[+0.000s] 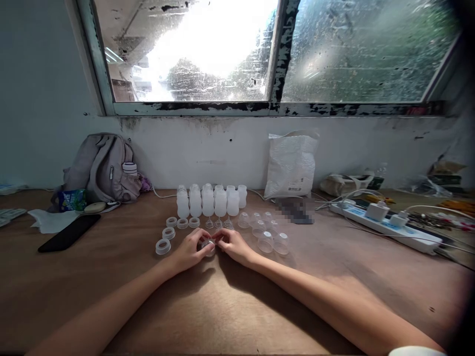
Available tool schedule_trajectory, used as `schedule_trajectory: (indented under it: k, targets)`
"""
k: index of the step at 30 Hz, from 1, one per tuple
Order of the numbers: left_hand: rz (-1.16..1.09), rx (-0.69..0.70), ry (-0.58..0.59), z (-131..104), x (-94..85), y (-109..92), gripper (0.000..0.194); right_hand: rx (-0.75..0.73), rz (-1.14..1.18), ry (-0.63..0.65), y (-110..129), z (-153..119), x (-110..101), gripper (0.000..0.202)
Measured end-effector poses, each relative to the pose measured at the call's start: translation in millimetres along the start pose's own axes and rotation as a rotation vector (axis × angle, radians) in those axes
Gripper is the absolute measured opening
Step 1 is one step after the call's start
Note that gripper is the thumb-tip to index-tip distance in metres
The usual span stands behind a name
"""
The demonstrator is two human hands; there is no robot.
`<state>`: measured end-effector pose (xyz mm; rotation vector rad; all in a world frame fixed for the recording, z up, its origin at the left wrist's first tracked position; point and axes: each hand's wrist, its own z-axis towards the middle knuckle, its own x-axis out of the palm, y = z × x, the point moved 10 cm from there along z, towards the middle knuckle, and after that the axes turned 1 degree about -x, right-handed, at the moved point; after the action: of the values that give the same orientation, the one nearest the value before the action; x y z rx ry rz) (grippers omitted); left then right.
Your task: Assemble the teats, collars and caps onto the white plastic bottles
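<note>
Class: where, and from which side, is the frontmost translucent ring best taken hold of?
Probably pinch the frontmost ring across its outer wall, at left and right, coming from above: it lies flat, and a second ring sits close behind it.

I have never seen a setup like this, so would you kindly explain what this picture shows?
There is no machine here: these are a person's two bare hands, seen from a camera worn on the head, looking forward and down. The left hand holds a small clear piece, mostly hidden by the fingers; the right hand is right beside it. On the wooden table, whitish baby bottles stand behind the hands, with ring collars to the left and clear domed caps to the right. Farther off are a backpack and a power strip.
</note>
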<state>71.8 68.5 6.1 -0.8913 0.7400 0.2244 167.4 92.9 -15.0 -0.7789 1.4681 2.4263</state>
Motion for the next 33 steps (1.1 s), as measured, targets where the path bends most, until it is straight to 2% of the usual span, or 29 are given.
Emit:
schedule_trajectory:
  k: [5,8,10,13,17,19,22,26,30,33]
  targets:
    - [-0.128,-0.069,-0.080,3,-6.7,11,0.020,-0.079,-0.055,-0.030,15,-4,-4,0.025]
    - [-0.284,-0.179,-0.139,3,-9.8,23,0.022,-0.154,-0.074,-0.021,29,-8,-4,0.028]
    - [-0.415,-0.257,-0.123,2,-4.5,30,0.025,-0.160,-0.053,-0.002,34,-10,-3,0.023]
    - [-0.592,-0.364,-0.076,0,6.9,37,0.027,-0.122,0.085,0.052,33,-12,2,0.018]
    - [-0.675,-0.485,-0.118,-5,8.4,47,0.031,0.021,0.301,0.061,16,-9,9,0.027]
    - [-0.625,-0.464,-0.122,-5,5.4,46,0.033,0.089,0.330,0.019,4,-8,9,0.028]
    - [-0.509,-0.338,-0.055,-1,5.5,35,0.028,0.109,0.331,-0.017,-2,-6,7,0.025]
    - [-0.423,-0.270,-0.017,0,7.9,30,0.020,0.045,0.271,-0.022,9,-8,3,0.019]
    - [-0.347,-0.231,-0.036,0,5.0,24,0.018,-0.003,0.160,-0.063,22,-11,-3,0.012]
    - [-0.212,-0.188,-0.086,-2,-2.4,14,0.015,-0.037,0.067,-0.084,29,-13,-6,0.011]
